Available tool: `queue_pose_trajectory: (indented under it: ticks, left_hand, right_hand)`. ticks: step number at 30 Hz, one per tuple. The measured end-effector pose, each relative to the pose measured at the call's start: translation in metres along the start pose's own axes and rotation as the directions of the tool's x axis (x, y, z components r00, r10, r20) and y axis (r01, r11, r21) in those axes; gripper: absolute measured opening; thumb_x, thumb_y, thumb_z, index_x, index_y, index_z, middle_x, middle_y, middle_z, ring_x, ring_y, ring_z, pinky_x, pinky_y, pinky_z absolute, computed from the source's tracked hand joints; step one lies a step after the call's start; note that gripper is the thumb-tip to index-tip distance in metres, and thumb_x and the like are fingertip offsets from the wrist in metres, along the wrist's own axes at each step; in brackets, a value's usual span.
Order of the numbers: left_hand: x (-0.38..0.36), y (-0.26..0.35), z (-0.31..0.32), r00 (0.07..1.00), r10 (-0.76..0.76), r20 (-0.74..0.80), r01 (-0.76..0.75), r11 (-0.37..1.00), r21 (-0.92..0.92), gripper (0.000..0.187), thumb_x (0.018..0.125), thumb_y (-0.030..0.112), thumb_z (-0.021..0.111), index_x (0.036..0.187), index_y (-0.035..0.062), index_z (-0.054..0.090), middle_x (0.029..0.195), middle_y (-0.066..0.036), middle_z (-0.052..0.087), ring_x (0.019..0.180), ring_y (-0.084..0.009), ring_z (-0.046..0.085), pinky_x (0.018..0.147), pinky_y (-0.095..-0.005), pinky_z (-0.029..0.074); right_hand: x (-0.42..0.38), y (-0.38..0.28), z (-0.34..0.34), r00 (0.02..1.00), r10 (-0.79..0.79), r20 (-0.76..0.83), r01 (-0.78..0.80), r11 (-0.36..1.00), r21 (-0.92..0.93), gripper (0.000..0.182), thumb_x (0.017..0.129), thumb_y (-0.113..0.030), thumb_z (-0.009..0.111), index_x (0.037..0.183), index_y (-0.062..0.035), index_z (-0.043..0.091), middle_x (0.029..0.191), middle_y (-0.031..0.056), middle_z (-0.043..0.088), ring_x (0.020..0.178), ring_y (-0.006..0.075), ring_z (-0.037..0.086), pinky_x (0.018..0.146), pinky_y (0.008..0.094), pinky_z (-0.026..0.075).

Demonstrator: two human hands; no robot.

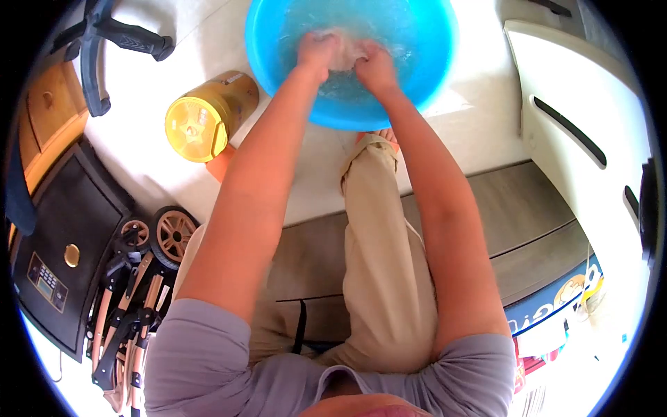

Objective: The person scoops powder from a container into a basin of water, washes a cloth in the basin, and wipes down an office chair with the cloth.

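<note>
A bright blue basin of water stands on the floor in front of me. Over it, a pale, wet cloth is bunched between my hands, its edges blurred by water and motion. My left hand grips the cloth on one side, fingers curled in. On the other side my right hand is closed on it too, with the knuckles turned up. Rippled water surrounds both hands, and the fingertips are partly hidden.
Left of the basin is a yellow-lidded canister. A black chair base, a black safe and a folded wheeled frame are farther left. White drawers stand right. My foot is at the basin's near rim.
</note>
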State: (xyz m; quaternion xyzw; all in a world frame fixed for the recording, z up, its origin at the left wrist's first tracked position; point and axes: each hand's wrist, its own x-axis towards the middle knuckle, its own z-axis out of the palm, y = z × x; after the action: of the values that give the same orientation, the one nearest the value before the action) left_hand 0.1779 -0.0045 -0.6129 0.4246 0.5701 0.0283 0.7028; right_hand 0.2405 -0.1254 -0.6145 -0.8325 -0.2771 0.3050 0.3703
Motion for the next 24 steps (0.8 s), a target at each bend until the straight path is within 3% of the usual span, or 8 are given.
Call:
queue_pose_trajectory:
  ticks: [3, 7, 10, 16, 18, 20, 21, 24]
  left_hand:
    - [0.005, 0.009, -0.005, 0.898, -0.179, 0.403, 0.396, 0.73, -0.558, 0.032, 0.092, 0.027, 0.048, 0.114, 0.0043, 0.053, 0.11, -0.014, 0.059, 0.097, -0.0272, 0.057, 0.086, -0.0361, 0.049]
    - [0.015, 0.009, -0.016, 0.188, 0.273, 0.944, 0.939, 0.231, -0.254, 0.035, 0.096, 0.02, 0.044, 0.124, 0.0005, 0.041, 0.111, -0.012, 0.059, 0.103, -0.0239, 0.056, 0.088, -0.0329, 0.049]
    - [-0.037, 0.011, 0.001, 0.894, 0.314, 0.321, 0.092, 0.572, -0.815, 0.025, 0.093, 0.024, 0.05, 0.109, 0.0056, 0.054, 0.091, -0.01, 0.06, 0.087, -0.0201, 0.059, 0.079, -0.0337, 0.05]
    - [-0.047, 0.024, 0.009, 0.996, 0.011, 0.092, 0.034, 0.88, -0.473, 0.023, 0.094, 0.03, 0.05, 0.097, 0.0082, 0.056, 0.086, -0.005, 0.058, 0.082, -0.0171, 0.056, 0.077, -0.0333, 0.047]
    - [-0.023, 0.017, -0.015, 0.981, 0.196, 0.014, -0.192, 0.969, -0.157, 0.026, 0.093, 0.029, 0.051, 0.098, 0.0059, 0.061, 0.093, -0.005, 0.056, 0.083, -0.0182, 0.054, 0.079, -0.0341, 0.045]
    - [-0.01, 0.019, -0.027, 0.897, 0.413, 0.159, -0.422, 0.906, 0.031, 0.029, 0.091, 0.031, 0.053, 0.101, 0.0055, 0.063, 0.106, -0.009, 0.054, 0.09, -0.0218, 0.055, 0.084, -0.0347, 0.044]
    - [-0.013, 0.01, -0.024, 0.831, 0.555, 0.043, -0.507, 0.723, 0.469, 0.038, 0.085, 0.031, 0.059, 0.116, 0.01, 0.06, 0.13, -0.015, 0.04, 0.107, -0.0286, 0.05, 0.092, -0.0347, 0.041]
    - [-0.013, -0.003, -0.026, 0.814, 0.551, 0.184, -0.429, 0.358, 0.829, 0.046, 0.078, 0.031, 0.064, 0.121, 0.0162, 0.057, 0.142, -0.019, 0.022, 0.12, -0.0334, 0.041, 0.099, -0.0366, 0.037]
  right_hand:
    - [-0.02, -0.07, -0.009, 0.971, -0.198, -0.135, 0.218, 0.962, 0.161, 0.026, 0.072, -0.012, 0.058, 0.097, -0.0117, 0.064, 0.098, 0.0185, 0.06, 0.089, 0.0382, 0.059, 0.078, 0.0454, 0.048]
    - [-0.057, -0.137, -0.017, 0.925, -0.374, -0.062, 0.376, 0.926, 0.018, 0.027, 0.073, -0.014, 0.059, 0.099, -0.0116, 0.062, 0.088, 0.0131, 0.058, 0.069, 0.0356, 0.058, 0.062, 0.0396, 0.05]
    - [-0.036, -0.126, -0.015, 0.932, -0.344, -0.113, 0.331, 0.936, -0.123, 0.022, 0.075, -0.022, 0.061, 0.095, -0.0118, 0.062, 0.087, 0.0131, 0.06, 0.07, 0.0359, 0.059, 0.063, 0.0415, 0.049]
    - [0.019, -0.032, -0.04, 0.972, -0.216, -0.092, 0.158, 0.892, -0.425, 0.016, 0.083, -0.023, 0.055, 0.093, -0.0115, 0.061, 0.092, 0.0124, 0.062, 0.083, 0.032, 0.061, 0.067, 0.0434, 0.051]
    - [0.013, -0.005, -0.036, 0.924, -0.359, -0.132, 0.274, 0.863, -0.425, 0.016, 0.084, -0.021, 0.053, 0.095, -0.0116, 0.06, 0.098, 0.0115, 0.061, 0.092, 0.032, 0.059, 0.071, 0.044, 0.051]
    - [-0.009, 0.003, -0.025, 0.883, -0.453, -0.126, 0.227, 0.644, -0.73, 0.017, 0.083, -0.018, 0.054, 0.099, -0.0125, 0.059, 0.1, 0.0114, 0.059, 0.095, 0.0322, 0.058, 0.073, 0.0447, 0.05]
    - [-0.016, 0.002, -0.02, 0.86, -0.498, -0.108, 0.187, 0.505, -0.843, 0.019, 0.083, -0.017, 0.054, 0.1, -0.013, 0.059, 0.101, 0.0113, 0.058, 0.096, 0.0322, 0.057, 0.073, 0.0451, 0.05]
    - [-0.013, 0.0, -0.015, 0.921, -0.301, 0.247, 0.388, 0.744, -0.544, 0.025, 0.08, -0.014, 0.056, 0.104, -0.0152, 0.06, 0.098, 0.0136, 0.059, 0.092, 0.0322, 0.059, 0.076, 0.0433, 0.05]
